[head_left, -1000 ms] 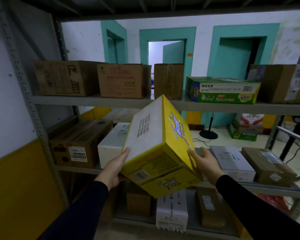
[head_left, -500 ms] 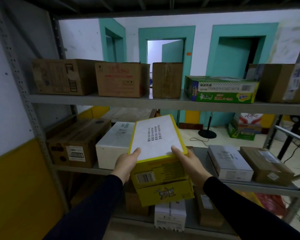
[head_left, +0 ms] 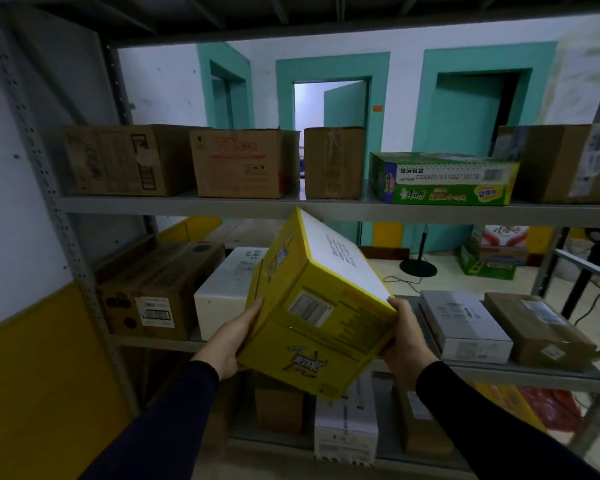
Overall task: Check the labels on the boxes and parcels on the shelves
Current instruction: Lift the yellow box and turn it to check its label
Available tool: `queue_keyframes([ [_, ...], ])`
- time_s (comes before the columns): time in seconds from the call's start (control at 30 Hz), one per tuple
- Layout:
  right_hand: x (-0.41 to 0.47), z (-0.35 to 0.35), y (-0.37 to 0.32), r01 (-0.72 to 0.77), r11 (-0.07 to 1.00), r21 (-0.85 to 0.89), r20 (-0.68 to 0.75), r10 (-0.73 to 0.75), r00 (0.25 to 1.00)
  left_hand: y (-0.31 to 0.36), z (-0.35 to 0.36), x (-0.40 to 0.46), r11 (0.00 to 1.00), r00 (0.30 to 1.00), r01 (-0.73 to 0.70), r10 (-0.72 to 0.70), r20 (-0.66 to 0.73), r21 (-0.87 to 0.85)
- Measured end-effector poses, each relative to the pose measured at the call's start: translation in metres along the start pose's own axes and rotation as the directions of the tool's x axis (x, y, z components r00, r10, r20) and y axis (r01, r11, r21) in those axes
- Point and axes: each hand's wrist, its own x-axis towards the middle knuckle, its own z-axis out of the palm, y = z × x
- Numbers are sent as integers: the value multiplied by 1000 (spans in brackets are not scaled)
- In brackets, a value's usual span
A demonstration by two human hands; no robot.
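Before us, on the grey metal shelving (head_left: 187, 205), brown cartons and a green box (head_left: 442, 180) line the upper shelf, with more parcels below. Between the upper and middle shelves we hold the yellow box (head_left: 312, 306) tilted in the air, its white face up and to the right. Our left hand (head_left: 231, 341) grips its left lower edge; our right hand (head_left: 407, 341) clasps the right corner, thumb on top.

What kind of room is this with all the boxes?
Probably a storeroom or parcel depot: metal shelves hold rows of cardboard boxes with barcode labels, and someone is holding a yellow box to check it.
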Motion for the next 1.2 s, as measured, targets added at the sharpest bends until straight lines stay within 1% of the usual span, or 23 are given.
queue_keyframes([
  [0.03,-1,-1,-1,-7,1000,3,14,7,1000,-1,-2,2,1000,1000,-7,7,11,-30],
  [0.1,4,-5,-2,-16,999,-50,29,17,999,-1,-5,0,992,997,-60,65,35,-113],
  [0.13,4,-6,-3,-20,994,-111,15,22,1000,0,-5,-2,987,996,-80,85,30,-138],
  [0.2,4,-8,-6,-33,974,-223,-9,32,999,1,-6,-5,985,995,-101,102,0,-137],
  [0.23,3,-9,-9,-14,953,-302,-22,8,1000,1,-7,-4,986,993,-117,116,-12,-121],
  [0.3,2,-10,-12,103,866,-489,-15,-126,992,0,-10,-3,981,986,-160,154,-62,-105],
  [0.37,-1,-10,-17,214,810,-546,18,-244,970,0,-11,-1,975,972,-222,219,-87,-31],
  [0.4,-2,-7,-19,237,809,-538,37,-258,965,0,-10,-5,964,960,-264,265,-86,15],
  [0.43,-3,-2,-22,233,814,-532,69,-232,970,0,-9,-6,949,947,-309,313,-77,61],
  [0.5,-8,13,-23,186,847,-498,181,-108,977,-1,-5,-8,911,918,-383,394,-46,155],
  [0.57,-13,23,-17,122,896,-427,295,10,955,-3,0,-8,845,878,-457,478,-10,278],
  [0.63,-14,25,-9,126,895,-428,336,28,941,-5,2,-9,787,847,-494,531,0,369],
  [0.73,-13,17,0,144,879,-454,303,1,953,-9,4,-14,720,794,-566,608,30,401],
  [0.87,-18,15,2,167,863,-477,298,-19,954,-10,5,-14,691,772,-592,634,45,415],
  [0.97,-18,14,1,168,859,-483,273,-34,961,-10,6,-13,686,770,-588,637,37,429],
  [1.2,-15,6,6,198,861,-469,270,-74,960,-12,10,-12,701,787,-567,617,32,434],
])
